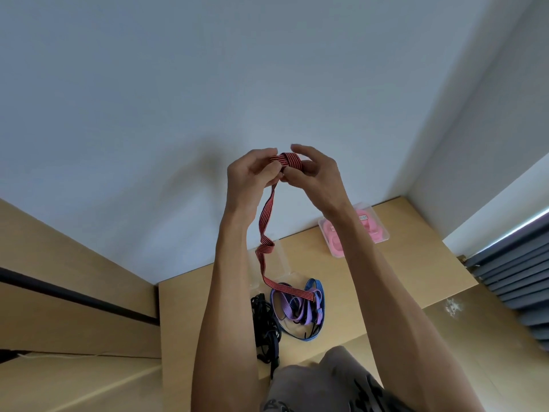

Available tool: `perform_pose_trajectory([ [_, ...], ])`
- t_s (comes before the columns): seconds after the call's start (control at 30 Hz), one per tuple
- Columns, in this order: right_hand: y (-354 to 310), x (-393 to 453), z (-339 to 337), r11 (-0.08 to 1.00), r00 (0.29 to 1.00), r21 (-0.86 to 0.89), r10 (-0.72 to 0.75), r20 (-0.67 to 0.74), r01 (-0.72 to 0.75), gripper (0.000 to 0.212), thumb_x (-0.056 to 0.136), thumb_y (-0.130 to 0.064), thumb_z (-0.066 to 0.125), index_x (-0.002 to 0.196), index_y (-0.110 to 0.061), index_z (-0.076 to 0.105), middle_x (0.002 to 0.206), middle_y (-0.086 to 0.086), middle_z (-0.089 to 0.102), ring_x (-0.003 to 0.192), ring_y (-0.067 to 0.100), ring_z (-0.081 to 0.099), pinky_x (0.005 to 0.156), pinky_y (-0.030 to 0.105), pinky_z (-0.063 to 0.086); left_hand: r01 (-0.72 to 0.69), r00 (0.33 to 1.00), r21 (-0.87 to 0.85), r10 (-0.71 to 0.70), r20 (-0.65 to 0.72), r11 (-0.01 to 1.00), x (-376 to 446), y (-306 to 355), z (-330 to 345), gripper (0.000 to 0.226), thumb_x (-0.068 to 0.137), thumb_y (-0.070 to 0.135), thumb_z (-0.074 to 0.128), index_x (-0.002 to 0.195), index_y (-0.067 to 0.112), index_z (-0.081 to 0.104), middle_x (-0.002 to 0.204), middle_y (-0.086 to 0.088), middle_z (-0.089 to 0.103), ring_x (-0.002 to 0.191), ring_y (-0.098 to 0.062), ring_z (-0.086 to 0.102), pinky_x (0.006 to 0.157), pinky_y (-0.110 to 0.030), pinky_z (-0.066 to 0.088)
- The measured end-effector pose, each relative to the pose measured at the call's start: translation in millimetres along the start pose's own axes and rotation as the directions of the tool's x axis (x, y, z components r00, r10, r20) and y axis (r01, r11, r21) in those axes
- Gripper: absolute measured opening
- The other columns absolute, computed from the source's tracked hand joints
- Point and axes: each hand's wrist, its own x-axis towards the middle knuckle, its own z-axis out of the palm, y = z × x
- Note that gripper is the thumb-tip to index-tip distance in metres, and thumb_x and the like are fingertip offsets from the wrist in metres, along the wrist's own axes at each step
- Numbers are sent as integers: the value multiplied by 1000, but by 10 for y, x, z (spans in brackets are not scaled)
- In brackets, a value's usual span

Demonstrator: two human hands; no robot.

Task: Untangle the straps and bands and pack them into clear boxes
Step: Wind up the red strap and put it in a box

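- A red-and-black striped strap (287,162) is held up before the wall, pinched between the curled fingers of the left hand (252,171) and the right hand (315,171).
- Its tail is trailed down onto a purple and blue band tangle (300,307) in the middle of the bench (401,281).
- A black strap pile (264,325) is seen touching the tangle on its left.
- A clear box of pink bands (353,230) is set at the bench's far edge, against the wall.

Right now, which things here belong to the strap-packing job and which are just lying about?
Job: red strap held by both hands; purple strap; blue strap; black bands; empty clear box; box of pink bands.
Lying about: grey radiator.
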Motion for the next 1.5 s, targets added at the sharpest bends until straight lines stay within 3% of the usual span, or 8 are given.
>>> perform_pose_trajectory([
  [0.2,-356,85,-115,986,992,117,-123,8,121,23,81,-4,76,105,-7,75,91,8,76,82,20,72,74,25,55,28,994,-22,-25,107,999,42,-17,-26,36,100,41,45,125,27,68,121,10,72,119,-8,63,105,-35,47],
  [0.37,-683,218,-99,979,981,64,-196,-13,196,18,78,-2,79,95,0,73,90,14,75,74,15,68,66,23,52,192,860,53,-194,472,980,4,-277,0,33,105,27,44,121,15,70,115,-12,75,114,-30,68,99,-37,51],
  [0.5,-829,272,-32,976,979,71,-204,-18,205,19,80,-1,78,94,6,67,89,23,73,71,19,67,64,25,51,194,774,327,-349,528,925,-30,-558,29,25,100,12,56,119,22,69,105,-6,77,104,-21,72,89,-25,56],
  [0.67,-872,319,107,975,976,51,-215,-37,217,20,76,-1,80,89,3,64,85,16,74,69,22,70,62,26,52,179,869,625,-420,263,760,-279,-1135,91,9,90,13,69,90,7,76,89,-13,76,83,-17,73,77,-34,57],
  [0.83,-637,248,90,984,985,-54,-172,-10,172,22,73,-6,82,86,-2,64,83,14,73,76,33,72,70,39,59,257,923,855,-377,-78,451,-566,-1520,121,35,101,33,51,89,5,68,89,-13,68,90,-27,62,76,-36,53],
  [1.1,-367,135,-65,977,999,-209,-52,-4,50,30,80,-13,79,109,-12,70,90,9,74,82,27,70,82,46,58,428,898,399,-433,-85,811,-457,-1391,65,18,104,21,50,98,20,67,76,-3,77,48,-4,54,46,-15,40],
  [1.33,-744,143,-62,979,985,-119,-169,-35,164,27,81,-6,76,108,-3,72,85,6,74,69,9,71,66,16,52,345,918,-100,-314,241,933,-190,-473,169,8,83,5,66,87,9,72,84,-10,69,76,-20,65,76,-28,57],
  [1.5,-896,141,-169,968,973,-106,-231,-30,227,22,80,-5,74,102,-5,73,79,4,74,69,17,73,65,20,53,103,969,-35,-93,231,994,-162,40,186,21,87,-5,64,85,12,75,80,-3,71,73,-15,64,76,-26,55],
])
